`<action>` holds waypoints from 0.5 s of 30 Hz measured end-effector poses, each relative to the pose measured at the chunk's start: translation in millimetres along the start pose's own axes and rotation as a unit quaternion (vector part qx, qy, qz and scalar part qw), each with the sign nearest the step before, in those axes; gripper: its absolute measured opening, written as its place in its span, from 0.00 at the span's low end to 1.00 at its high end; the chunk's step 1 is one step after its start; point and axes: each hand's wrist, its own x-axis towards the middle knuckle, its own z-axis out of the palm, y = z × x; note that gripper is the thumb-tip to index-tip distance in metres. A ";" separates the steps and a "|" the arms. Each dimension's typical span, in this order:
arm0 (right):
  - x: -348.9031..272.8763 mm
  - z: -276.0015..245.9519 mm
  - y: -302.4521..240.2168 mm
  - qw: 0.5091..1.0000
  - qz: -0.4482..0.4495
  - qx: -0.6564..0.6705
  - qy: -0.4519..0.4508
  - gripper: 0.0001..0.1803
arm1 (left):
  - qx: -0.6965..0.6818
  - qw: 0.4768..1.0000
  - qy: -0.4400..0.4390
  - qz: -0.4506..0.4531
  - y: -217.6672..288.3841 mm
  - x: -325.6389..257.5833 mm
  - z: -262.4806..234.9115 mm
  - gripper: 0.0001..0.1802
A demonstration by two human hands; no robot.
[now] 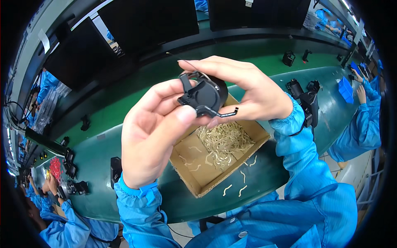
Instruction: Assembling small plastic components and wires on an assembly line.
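In front of my chest I hold up a round black plastic part (206,95) with a flat disc face and a bracket on its left side. The thumb and fingers of my left hand (151,130) pinch its left and lower edge. My right hand (252,89) wraps round its top and right side. A thin dark strip with shiny pads (223,113) sticks out below the disc and bends up at its end. A fine wire rises from the part's top. Below my hands, a cardboard box (198,188) holds a heap of small pale curved strips (227,142).
Several loose strips (242,190) lie on the green bench (182,206) before the box. Black parts (306,99) sit to the right near a blue bin (345,90); others (76,187) are at the left. Dark screens (149,25) stand behind. Co-workers in blue (359,120) work on both sides.
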 end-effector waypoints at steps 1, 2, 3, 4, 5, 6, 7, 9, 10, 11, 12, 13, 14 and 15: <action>0.4 1.6 -1.1 1.000 0.000 -0.024 0.009 0.40 | -0.002 1.000 -0.003 -0.001 -1.6 1.9 -1.5 0.23; -0.4 1.7 -1.6 0.999 0.000 -0.048 0.018 0.40 | 0.002 1.000 -0.001 0.003 -4.4 4.7 -5.5 0.23; 1.2 -0.6 -4.6 0.996 0.020 -0.089 0.006 0.47 | 0.011 1.000 0.007 0.011 -4.4 3.9 -10.6 0.23; 2.4 4.0 -7.3 0.993 0.019 -0.104 0.056 0.44 | -0.017 0.999 0.033 0.025 -4.1 2.5 -13.2 0.22; 3.2 7.6 -12.3 0.993 0.052 -0.066 0.083 0.42 | -0.031 0.996 0.064 0.048 -1.4 0.3 -12.2 0.21; 1.2 8.2 -15.8 0.989 0.090 -0.033 0.110 0.40 | -0.049 0.992 0.090 0.067 -1.9 2.6 -9.5 0.21; -0.8 13.3 -17.7 0.981 0.109 0.017 0.157 0.31 | -0.051 0.993 0.089 0.067 -3.6 4.4 -9.2 0.21; -1.9 13.3 -25.1 0.972 0.166 0.089 0.141 0.27 | -0.050 0.986 0.111 0.112 -6.6 5.8 -8.6 0.19; -2.5 13.5 -28.9 0.954 0.222 0.160 0.123 0.24 | -0.051 0.986 0.110 0.111 -7.5 5.5 -7.6 0.19; -1.4 16.9 -31.2 0.940 0.228 0.201 0.153 0.15 | -0.024 0.988 0.105 0.115 -8.5 5.1 -6.4 0.19; -0.1 19.4 -31.1 0.940 0.227 0.203 0.152 0.15 | 0.005 0.987 0.104 0.119 -8.3 3.4 -5.1 0.18; 0.7 21.8 -30.5 0.937 0.207 0.225 0.172 0.12 | 0.001 0.986 0.111 0.122 -7.6 2.5 -1.7 0.18; 1.2 23.4 -30.3 0.932 0.186 0.246 0.193 0.09 | 0.002 0.986 0.113 0.123 -8.6 2.0 -0.1 0.18; 2.3 21.1 -36.5 0.925 0.211 0.245 0.201 0.05 | 0.019 0.982 0.117 0.149 -11.3 3.0 0.9 0.19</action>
